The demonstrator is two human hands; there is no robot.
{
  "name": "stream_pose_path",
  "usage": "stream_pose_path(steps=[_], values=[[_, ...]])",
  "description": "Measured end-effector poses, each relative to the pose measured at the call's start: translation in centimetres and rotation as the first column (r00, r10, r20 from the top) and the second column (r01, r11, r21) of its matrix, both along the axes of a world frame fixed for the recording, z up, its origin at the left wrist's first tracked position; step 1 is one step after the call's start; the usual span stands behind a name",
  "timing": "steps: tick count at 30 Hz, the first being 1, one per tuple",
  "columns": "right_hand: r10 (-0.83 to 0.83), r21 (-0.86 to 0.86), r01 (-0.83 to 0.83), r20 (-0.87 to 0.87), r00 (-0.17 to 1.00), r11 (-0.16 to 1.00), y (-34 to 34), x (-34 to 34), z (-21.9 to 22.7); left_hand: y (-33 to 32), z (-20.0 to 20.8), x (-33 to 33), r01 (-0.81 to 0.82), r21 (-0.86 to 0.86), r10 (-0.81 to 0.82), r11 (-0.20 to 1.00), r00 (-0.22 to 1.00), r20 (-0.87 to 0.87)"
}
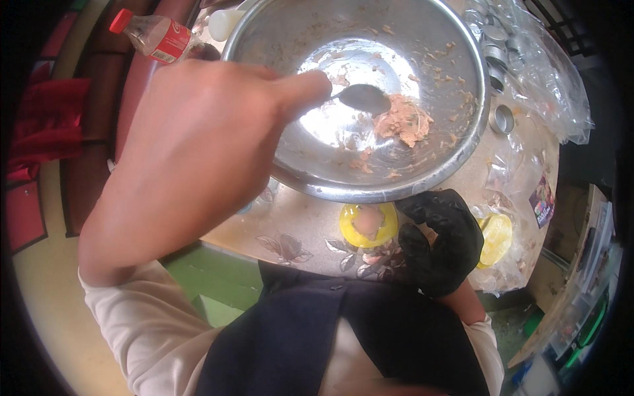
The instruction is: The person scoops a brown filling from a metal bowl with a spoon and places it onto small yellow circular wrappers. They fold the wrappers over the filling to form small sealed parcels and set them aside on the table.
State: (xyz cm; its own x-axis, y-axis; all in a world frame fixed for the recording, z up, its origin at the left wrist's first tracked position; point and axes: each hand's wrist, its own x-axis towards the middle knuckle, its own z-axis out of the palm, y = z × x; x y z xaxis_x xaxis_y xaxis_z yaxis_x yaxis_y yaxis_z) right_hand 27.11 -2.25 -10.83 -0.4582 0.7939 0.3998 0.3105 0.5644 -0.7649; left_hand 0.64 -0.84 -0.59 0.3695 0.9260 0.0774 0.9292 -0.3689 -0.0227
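Observation:
My bare left hand reaches over the left rim of a large metal mixing bowl. It is closed on the handle of a metal spoon. The spoon's bowl is just beside a lump of pinkish minced mixture, and smears of the same mixture cling to the walls. In front of the mixing bowl lies a round, shiny yellow disc with a pinkish dab at its middle. At its right is my right hand in a black glove, thumb and fingers curved apart. Whether a fingertip touches the disc, I cannot tell.
A red-capped plastic bottle stands beyond my left hand. Several small metal rings and clear plastic bags lie right of the bowl. Another yellow round piece rests on plastic near the table's right edge.

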Motion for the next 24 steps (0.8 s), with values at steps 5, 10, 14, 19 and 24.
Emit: stream_pose_path(steps=[5, 10, 14, 19, 24], values=[[0.099, 0.006, -0.099, 0.043, 0.994, 0.995, 0.1, 0.5, 0.3, 0.9, -1.0, -0.9, 0.093, 0.036, -0.092, 0.995, 0.995, -0.024], [0.14, -0.018, -0.14, -0.001, 0.99, 0.99, 0.3, 0.3, 0.3, 1.0, -1.6, -1.4, 0.181, 0.035, -0.179, 0.983, 0.983, -0.052], [0.126, -0.044, -0.125, 0.023, 0.992, 0.991, 0.4, 0.0, 0.4, 1.3, -2.1, -1.5, 0.276, 0.087, -0.27, 0.957, 0.96, -0.071], [0.045, 0.019, -0.045, 0.012, 0.999, 0.999, 0.5, -0.5, -0.3, 1.7, -2.3, -1.4, 0.309, 0.052, -0.303, 0.95, 0.949, -0.088], [0.046, 0.03, -0.045, -0.021, 0.999, 0.999, 0.5, -0.6, -0.5, 2.1, -2.5, -0.4, 0.335, 0.012, -0.333, 0.942, 0.94, -0.079]])
